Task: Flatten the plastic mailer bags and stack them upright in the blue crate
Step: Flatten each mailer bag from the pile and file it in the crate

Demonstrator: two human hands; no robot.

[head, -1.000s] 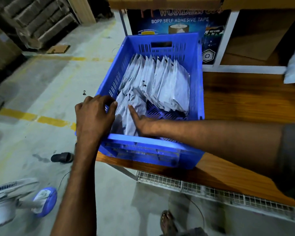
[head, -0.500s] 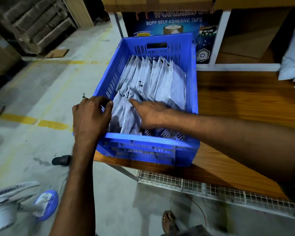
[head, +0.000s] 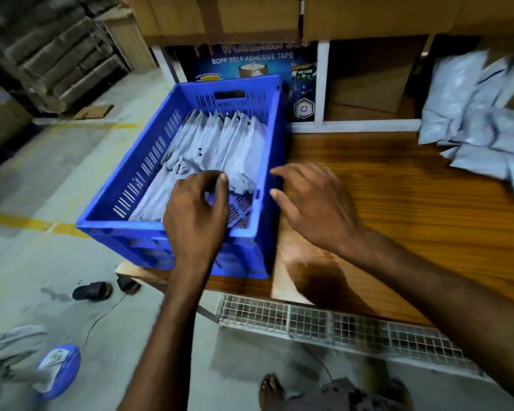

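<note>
Two hands at a blue crate of mailer bags

The blue crate (head: 122, 229) sits on the left end of the wooden table (head: 398, 203), and the grey mailer bags (head: 220, 140) stand on edge inside it in a row that leans to the left; at the near right a patch of the crate's slotted floor shows. The left hand (head: 196, 215) hangs over the near part of the crate with its fingers curled down at the nearest bags; blur hides whether it grips one. The right hand (head: 318, 209) hovers above the table just right of the crate's right wall, its fingers (head: 288, 173) spread, relaxed and holding nothing. A loose pile of mailers (head: 472, 126) lies at the table's far right.
</note>
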